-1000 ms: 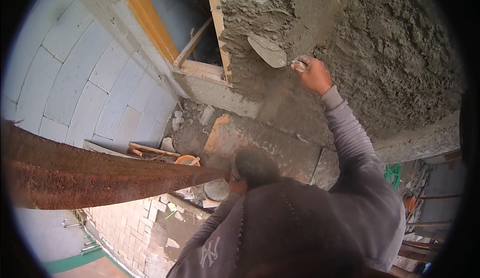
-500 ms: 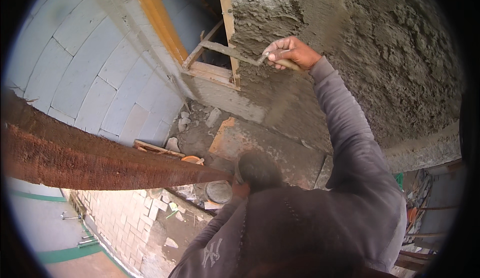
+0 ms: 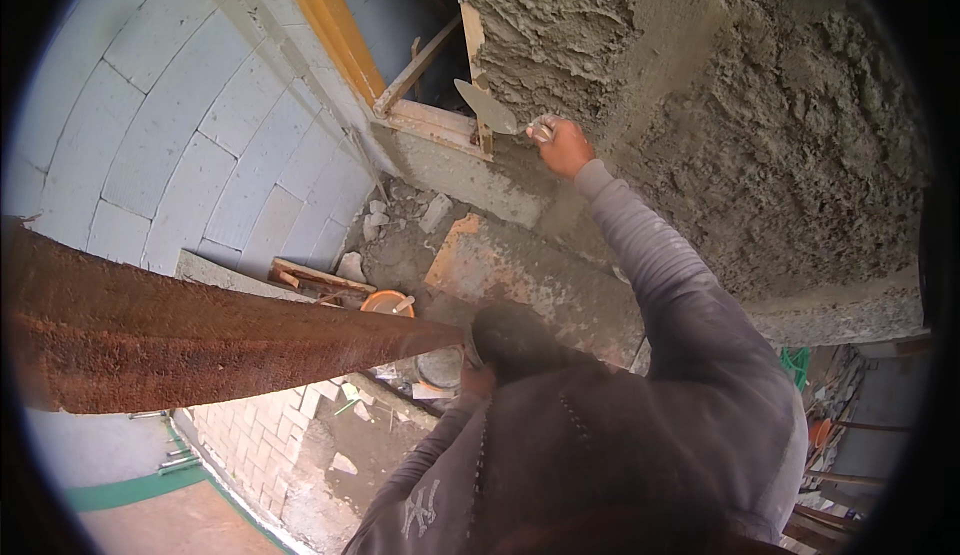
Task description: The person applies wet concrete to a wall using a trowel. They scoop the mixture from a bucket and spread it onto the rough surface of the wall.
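My right hand is closed on the handle of a pointed steel trowel. The grey blade shows its face beside the pale wooden edge of an opening, where rough wet render covers the wall. Low in the middle, my left hand is partly hidden beside a dark rounded shape, close to the end of a big reddish-brown timber beam; what it grips I cannot make out.
Pale block wall stands left, with a yellow post at the opening. Below are rubble, a mortar-stained board, an orange-rimmed bucket, a second bucket and pavers. Green hose lies right.
My right hand and the trowel have moved left toward the opening's edge. Half a second ago the blade was edge-on across the frame; now its face shows again.
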A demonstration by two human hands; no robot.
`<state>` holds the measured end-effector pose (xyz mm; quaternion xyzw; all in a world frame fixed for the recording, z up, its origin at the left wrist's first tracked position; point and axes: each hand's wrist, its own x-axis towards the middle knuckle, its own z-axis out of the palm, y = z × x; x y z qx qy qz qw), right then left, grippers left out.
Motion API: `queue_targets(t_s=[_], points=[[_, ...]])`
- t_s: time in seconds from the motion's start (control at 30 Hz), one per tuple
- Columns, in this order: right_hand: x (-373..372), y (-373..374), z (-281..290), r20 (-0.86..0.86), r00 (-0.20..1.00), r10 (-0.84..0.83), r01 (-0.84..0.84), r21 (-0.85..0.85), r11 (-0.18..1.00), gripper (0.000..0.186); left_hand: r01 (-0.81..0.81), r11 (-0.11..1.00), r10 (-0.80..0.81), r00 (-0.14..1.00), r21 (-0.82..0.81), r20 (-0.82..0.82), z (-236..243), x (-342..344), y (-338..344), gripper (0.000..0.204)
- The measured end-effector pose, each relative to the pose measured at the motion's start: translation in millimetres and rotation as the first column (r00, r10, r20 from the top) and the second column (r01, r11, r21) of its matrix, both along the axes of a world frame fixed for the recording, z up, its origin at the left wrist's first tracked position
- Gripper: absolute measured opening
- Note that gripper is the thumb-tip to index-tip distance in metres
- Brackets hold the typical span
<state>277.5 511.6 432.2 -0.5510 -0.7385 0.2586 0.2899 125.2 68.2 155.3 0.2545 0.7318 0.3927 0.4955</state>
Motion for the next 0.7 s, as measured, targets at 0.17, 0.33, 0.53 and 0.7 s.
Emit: queue_targets(t_s=[0.17,0.33,0.53,0.7], points=[[-9.1,-0.9,55.9,0.014,0.995,-0.094,0.094,0.014,0.995,0.037,0.020,0.994,-0.037,0.987,-0.110,-0.155,-11.1,-2.9,-5.2,0.079],[30.5,15.8,82.0,-0.072,0.993,-0.093,0.103,0.155,0.983,0.038,0.078,0.984,-0.086,0.995,-0.161,-0.041,14.5,3.0,11.8,0.083],[91.4,-15.7,118.0,0.022,0.987,-0.159,0.153,0.173,0.973,0.037,0.091,0.988,-0.073,0.988,-0.122,0.139,-48.6,8.7,20.8,0.053],[117.9,-69.3,167.4,0.131,0.954,-0.269,0.198,0.395,0.897,0.035,0.074,0.995,-0.059,0.977,-0.066,0.204,-152.7,-10.4,23.1,0.040]])
